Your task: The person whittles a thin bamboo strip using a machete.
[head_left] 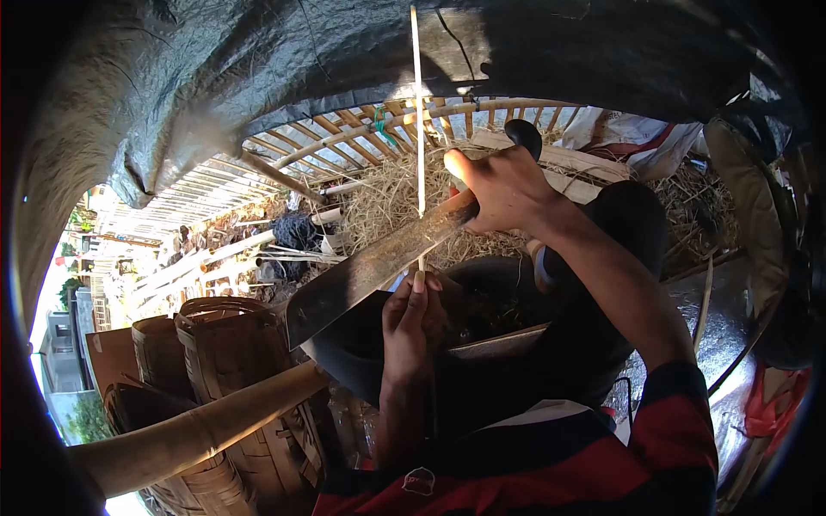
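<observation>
My right hand (509, 187) is closed around the handle end of a machete (379, 268), whose broad, worn blade slants down to the left. Between the fingers of my left hand (413, 314) is pinched the lower part of a thin, pale bamboo strip (419, 129). The strip stands almost upright and reaches high toward the dark sheet overhead. The blade crosses in front of the strip just above my left fingertips and hides a short piece of it. Whether the edge bites into the strip, I cannot tell. Below the blade is a dark, rounded container (492, 279), partly hidden.
A thick bamboo pole (198, 437) runs across the lower left beside woven bamboo baskets (225, 344). Dry straw and shavings (379, 202) lie ahead, before a bamboo slat fence (344, 142). A dark tarp (258, 60) hangs overhead. Dark netting or cord (295, 232) lies left.
</observation>
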A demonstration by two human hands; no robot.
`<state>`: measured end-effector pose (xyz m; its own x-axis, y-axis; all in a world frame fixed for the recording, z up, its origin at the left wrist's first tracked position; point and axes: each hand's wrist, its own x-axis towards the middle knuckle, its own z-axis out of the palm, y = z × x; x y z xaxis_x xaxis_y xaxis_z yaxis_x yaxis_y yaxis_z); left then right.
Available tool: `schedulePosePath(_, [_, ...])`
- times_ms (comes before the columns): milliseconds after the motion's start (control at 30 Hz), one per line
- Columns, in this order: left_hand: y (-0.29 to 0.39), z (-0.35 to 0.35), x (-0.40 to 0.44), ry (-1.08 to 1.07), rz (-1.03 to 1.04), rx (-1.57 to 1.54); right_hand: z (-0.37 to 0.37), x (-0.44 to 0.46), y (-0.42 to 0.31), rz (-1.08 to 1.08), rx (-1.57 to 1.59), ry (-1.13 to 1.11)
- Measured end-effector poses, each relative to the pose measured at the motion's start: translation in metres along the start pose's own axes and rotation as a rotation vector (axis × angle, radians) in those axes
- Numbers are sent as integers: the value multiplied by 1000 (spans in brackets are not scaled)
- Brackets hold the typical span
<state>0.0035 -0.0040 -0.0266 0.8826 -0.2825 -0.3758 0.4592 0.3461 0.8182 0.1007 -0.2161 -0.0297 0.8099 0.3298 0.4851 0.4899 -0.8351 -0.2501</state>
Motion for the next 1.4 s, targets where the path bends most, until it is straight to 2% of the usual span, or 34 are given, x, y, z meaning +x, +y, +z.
schedulePosePath(167, [-1,-6,-7,-47,3,-17,-15,3,13,105,-47,25])
schedulePosePath(267, [1,-8,-11,-26,16,-18,-22,5,22,369,23,-18])
schedulePosePath(300, [0,-8,-8,-60,35,-13,-20,4,20,363,18,-15])
schedulePosePath(367, [-3,-5,-4,-100,56,-13,-17,-7,11,201,105,67])
schedulePosePath(400, [-5,-4,-4,-90,56,3,-20,-9,3,197,101,-48])
schedulePosePath(433, [-6,-3,-3,-78,54,22,-16,-10,-1,199,102,-48])
schedulePosePath(500, [-7,-1,-3,-62,28,9,-6,-10,-12,-96,45,95])
schedulePosePath(533, [-6,1,-3,-47,3,-7,-6,-12,-20,-79,103,-7])
schedulePosePath(633, [-6,0,-3,-16,15,88,-2,-10,-22,-119,22,-21])
schedulePosePath(667, [-5,0,-4,-12,16,88,-5,-7,-19,-19,61,-208])
schedulePosePath(700, [-5,-1,-5,8,56,146,-8,-3,-18,-19,65,-210])
schedulePosePath(767, [-4,2,-5,26,89,205,-14,1,-14,147,100,-224])
schedulePosePath(900, [2,9,-3,53,64,186,-14,1,-7,-16,34,-30])
schedulePosePath(1033, [1,9,-1,64,60,143,-11,4,3,-2,-21,-49])
schedulePosePath(1100, [-1,4,-6,37,63,120,-19,8,11,262,-25,-168])
schedulePosePath(1167, [-1,2,-10,14,63,100,-14,7,30,314,-19,-18])
schedulePosePath(1233, [2,6,-7,56,70,95,-18,9,27,381,-2,-9])
schedulePosePath(1300, [-2,7,-3,27,99,131,-21,2,13,352,107,8])
schedulePosePath(1333, [-5,6,-1,5,119,175,-20,-3,5,267,144,67])
schedulePosePath(1367, [-9,6,0,7,119,175,-17,-5,-1,266,146,66])
schedulePosePath(1400, [-12,6,2,26,152,228,-15,-6,-7,148,60,56])
